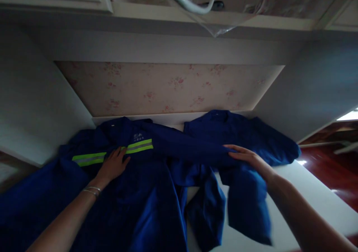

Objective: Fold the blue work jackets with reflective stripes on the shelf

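Garments of dark blue cloth are seen in the head view, spread over a white surface [304, 192] set in an alcove with flowered wallpaper [167, 87] behind.

The nearer blue jacket [134, 192] lies on the left, with a yellow-and-grey reflective stripe [112, 152] across its chest and a small pale emblem above it. The left hand [113, 165] is laid flat and open on the jacket, palm down, fingers touching the stripe; nothing is gripped by it. Thin bracelets [92, 190] are worn at that wrist.

One long sleeve [190, 145] of the jacket is stretched out to the right across the surface. The right hand [247, 158] rests open on the sleeve's far end, fingers extended; whether cloth is pinched beneath it cannot be told from this angle. A second blue garment [251, 132] lies behind and to the right, against the back wall, partly under the sleeve, with a fold hanging over the front edge.

As a judgement, the work is at an early stage: the jacket has been laid front-up and is being smoothed, the sleeve is held out straight, yet no fold is visible in the body. Its lower part is bunched and draped toward the viewer. The second garment looks crumpled and untouched.

Above, a shelf edge with clear plastic film [223, 24] is seen; a red-brown floor [332, 170] shows at the right.
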The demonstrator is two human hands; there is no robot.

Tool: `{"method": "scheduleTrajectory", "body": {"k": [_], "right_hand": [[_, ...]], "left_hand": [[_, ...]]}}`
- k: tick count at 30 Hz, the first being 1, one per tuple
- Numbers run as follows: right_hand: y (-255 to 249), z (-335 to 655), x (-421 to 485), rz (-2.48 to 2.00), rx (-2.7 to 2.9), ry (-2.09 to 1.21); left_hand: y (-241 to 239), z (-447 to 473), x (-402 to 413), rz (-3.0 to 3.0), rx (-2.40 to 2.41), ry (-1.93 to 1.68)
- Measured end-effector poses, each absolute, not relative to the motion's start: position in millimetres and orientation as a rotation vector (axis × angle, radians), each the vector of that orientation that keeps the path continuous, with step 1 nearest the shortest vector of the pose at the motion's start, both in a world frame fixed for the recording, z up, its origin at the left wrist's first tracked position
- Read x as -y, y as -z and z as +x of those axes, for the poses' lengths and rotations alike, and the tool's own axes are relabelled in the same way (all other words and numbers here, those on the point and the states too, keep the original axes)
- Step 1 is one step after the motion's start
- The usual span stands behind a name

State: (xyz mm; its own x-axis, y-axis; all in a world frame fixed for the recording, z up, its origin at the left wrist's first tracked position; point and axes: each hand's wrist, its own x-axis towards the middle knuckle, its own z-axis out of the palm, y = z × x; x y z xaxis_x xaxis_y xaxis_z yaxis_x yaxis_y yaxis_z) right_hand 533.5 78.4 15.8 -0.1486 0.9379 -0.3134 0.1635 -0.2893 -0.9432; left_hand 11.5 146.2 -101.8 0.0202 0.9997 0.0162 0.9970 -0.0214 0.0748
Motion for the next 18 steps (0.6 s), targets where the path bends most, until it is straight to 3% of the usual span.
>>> {"method": "scheduleTrajectory", "body": {"k": [7,14,16,18], "right_hand": [[40.8,586.0,-68.3,-1.389,1.26,-1.776],[63.8,546.4,-7.5,-1.518,1.318,-2.008],[74.4,523.1,3.8,-1.685,1.267,-1.885],[84.3,501.5,14.8,-1.822,1.385,-1.544]], "left_hand": [[94.5,16.1,-172.4,2.2,-2.208,-0.132],[77.8,93.1,-195.4,2.459,-1.881,-0.242],[80.3,112.3,-202.0,2.495,-1.767,-0.211],[82.6,122.7,-208.5,2.498,-1.71,-0.174]]}}
